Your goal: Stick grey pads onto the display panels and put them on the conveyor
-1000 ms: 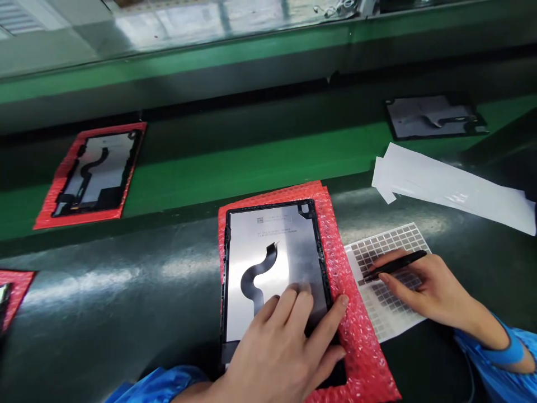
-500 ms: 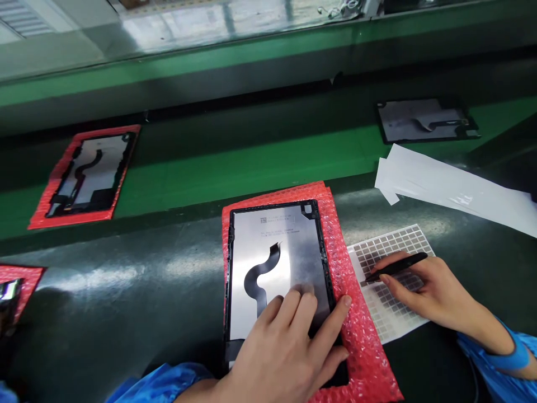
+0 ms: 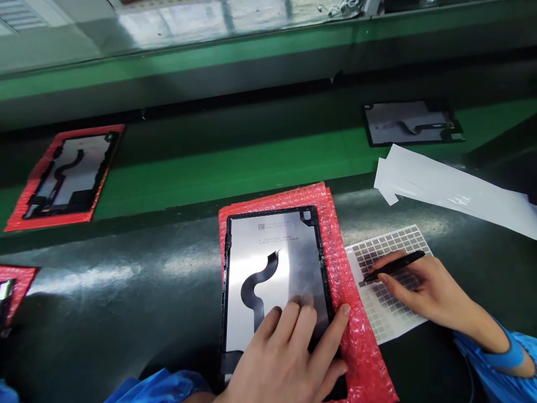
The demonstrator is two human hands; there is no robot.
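Red bubble wrap (image 3: 363,341), head view, lies mid-table, its far right corner at the far edge of the dark table (image 3: 168,302). On it, a tablet panel (image 3: 293,268): silver back up, black frame, dark S-curved ribbon cable (image 3: 249,288) running toward the person. Left hand (image 3: 285,352) over the panel's near right part, grip open; fingers bent on the silver, forefinger reaching past the right frame onto the wrap. Right hand (image 3: 436,291) closed on a slim black tool (image 3: 396,265), held pen-fashion. Tool tip at the left side of a white sheet of small grey rectangles (image 3: 380,310); contact cannot be told. Sheet just right of the wrap, edges meeting. White strip (image 3: 457,187) overlapping the table's far edge, toward its right. Beyond that edge, green belt (image 3: 235,168): second panel (image 3: 88,168) on its own red wrap (image 3: 37,168) at left, third panel (image 3: 390,126) at right, cable on top. At the table's left, a further red wrap piece (image 3: 25,277) with a dark device (image 3: 5,305) on it, cut off by the view. Blue sleeves (image 3: 482,364) on both arms.
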